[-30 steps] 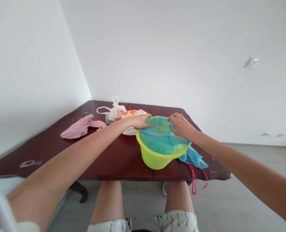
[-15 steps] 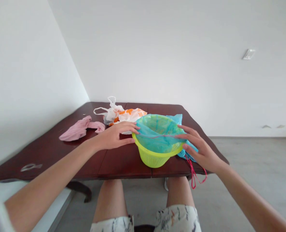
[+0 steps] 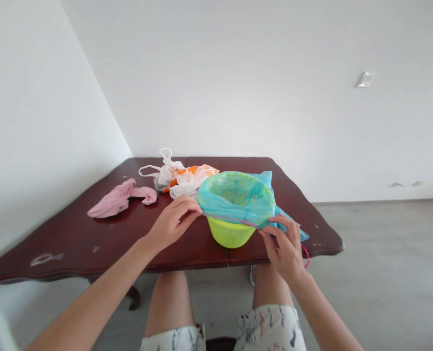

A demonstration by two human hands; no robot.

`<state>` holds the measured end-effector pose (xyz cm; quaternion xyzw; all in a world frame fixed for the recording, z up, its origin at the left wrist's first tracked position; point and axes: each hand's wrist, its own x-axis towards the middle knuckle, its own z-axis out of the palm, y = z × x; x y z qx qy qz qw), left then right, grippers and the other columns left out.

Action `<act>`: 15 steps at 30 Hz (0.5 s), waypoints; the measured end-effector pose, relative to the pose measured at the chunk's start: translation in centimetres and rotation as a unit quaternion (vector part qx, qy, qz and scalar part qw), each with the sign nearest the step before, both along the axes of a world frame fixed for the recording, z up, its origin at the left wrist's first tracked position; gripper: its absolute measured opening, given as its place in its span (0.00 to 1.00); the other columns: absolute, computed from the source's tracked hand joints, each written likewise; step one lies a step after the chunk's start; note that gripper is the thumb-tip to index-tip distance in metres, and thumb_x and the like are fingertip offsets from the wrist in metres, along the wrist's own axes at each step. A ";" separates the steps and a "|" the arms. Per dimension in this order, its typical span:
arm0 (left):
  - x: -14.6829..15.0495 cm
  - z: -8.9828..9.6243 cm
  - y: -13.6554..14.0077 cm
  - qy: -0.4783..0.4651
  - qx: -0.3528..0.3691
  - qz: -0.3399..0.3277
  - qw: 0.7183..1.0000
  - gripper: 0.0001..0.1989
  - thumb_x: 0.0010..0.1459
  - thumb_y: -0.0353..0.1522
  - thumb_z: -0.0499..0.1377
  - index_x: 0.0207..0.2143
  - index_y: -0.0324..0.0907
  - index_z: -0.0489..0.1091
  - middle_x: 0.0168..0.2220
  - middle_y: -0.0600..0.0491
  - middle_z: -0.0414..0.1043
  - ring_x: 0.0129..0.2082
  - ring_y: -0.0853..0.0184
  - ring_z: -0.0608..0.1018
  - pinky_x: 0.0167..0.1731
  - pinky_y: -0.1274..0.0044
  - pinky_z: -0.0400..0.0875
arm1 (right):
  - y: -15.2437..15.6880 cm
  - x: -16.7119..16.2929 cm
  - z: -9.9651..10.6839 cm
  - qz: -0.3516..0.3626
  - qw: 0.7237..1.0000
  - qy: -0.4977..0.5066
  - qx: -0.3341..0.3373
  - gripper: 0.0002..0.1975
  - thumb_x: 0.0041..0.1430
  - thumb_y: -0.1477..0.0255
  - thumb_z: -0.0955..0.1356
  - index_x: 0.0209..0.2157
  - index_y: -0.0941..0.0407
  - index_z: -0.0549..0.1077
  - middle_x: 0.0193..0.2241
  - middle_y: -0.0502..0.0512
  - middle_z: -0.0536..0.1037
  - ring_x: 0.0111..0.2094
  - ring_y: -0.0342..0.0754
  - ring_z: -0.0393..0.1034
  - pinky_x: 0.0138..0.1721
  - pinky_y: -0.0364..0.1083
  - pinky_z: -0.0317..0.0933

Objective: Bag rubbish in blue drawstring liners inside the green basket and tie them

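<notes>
Bag point(image 3: 225, 207) veils near rim of basket point(image 3: 232, 236) | left hand point(image 3: 173, 222), right hand point(image 3: 288, 249): grip pinching bag's edge | cord point(image 3: 306, 256) partly hidden

View: head-worn camera | faces forward and down | table point(image 3: 187, 246) near, back wall point(image 3: 238, 97) farther off

We count one left hand point(image 3: 174, 222), one right hand point(image 3: 286, 248), one basket point(image 3: 233, 236), one table point(image 3: 190, 246), one cloth point(image 3: 113, 201) and one wall plate point(image 3: 366, 79). We cannot tell how many blue bags point(image 3: 231, 207) or white bags point(image 3: 189, 183).
</notes>
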<state>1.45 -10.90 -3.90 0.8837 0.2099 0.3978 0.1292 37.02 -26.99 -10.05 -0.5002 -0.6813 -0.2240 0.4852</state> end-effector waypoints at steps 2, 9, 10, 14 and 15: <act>0.0 -1.4 -0.7 -0.003 0.001 0.003 1.000 0.09 0.83 0.34 0.61 0.49 0.47 0.81 0.49 0.48 0.84 0.50 0.61 0.86 0.55 0.70 0.82 | -0.3 -0.5 -0.5 -0.026 0.999 -0.026 0.004 0.13 0.76 0.79 0.74 0.54 0.47 0.79 0.57 0.62 0.79 0.59 0.63 0.78 0.61 0.65 0.76; 0.4 -3.9 -1.8 0.106 -0.022 -0.003 0.994 0.11 0.83 0.34 0.60 0.51 0.49 0.84 0.51 0.47 0.86 0.51 0.60 0.88 0.55 0.68 0.85 | -0.1 -1.1 -1.3 -0.032 0.995 -0.073 -0.065 0.10 0.77 0.76 0.73 0.52 0.47 0.81 0.55 0.61 0.80 0.51 0.59 0.78 0.53 0.60 0.75; 0.2 -3.7 -1.8 0.139 -0.020 -0.003 0.990 0.11 0.82 0.34 0.60 0.51 0.50 0.85 0.51 0.48 0.87 0.51 0.58 0.88 0.55 0.66 0.85 | -0.2 -0.9 -1.3 -0.031 0.994 -0.072 -0.081 0.09 0.76 0.76 0.73 0.51 0.47 0.82 0.55 0.60 0.81 0.50 0.59 0.78 0.51 0.60 0.74; -1.4 -0.8 -2.6 0.181 0.022 0.003 0.983 0.13 0.80 0.35 0.61 0.57 0.51 0.85 0.50 0.48 0.89 0.50 0.55 0.89 0.54 0.62 0.83 | -1.2 0.7 -0.3 0.027 0.996 -0.069 -0.044 0.13 0.70 0.78 0.74 0.50 0.47 0.81 0.48 0.58 0.83 0.45 0.58 0.79 0.49 0.61 0.74; -1.5 0.3 -3.1 0.153 0.040 0.008 0.987 0.14 0.80 0.36 0.60 0.59 0.51 0.84 0.52 0.47 0.89 0.52 0.54 0.89 0.56 0.61 0.83 | -1.4 1.1 0.5 0.047 0.996 -0.070 -0.008 0.17 0.69 0.78 0.73 0.54 0.47 0.81 0.48 0.58 0.83 0.46 0.59 0.79 0.49 0.61 0.74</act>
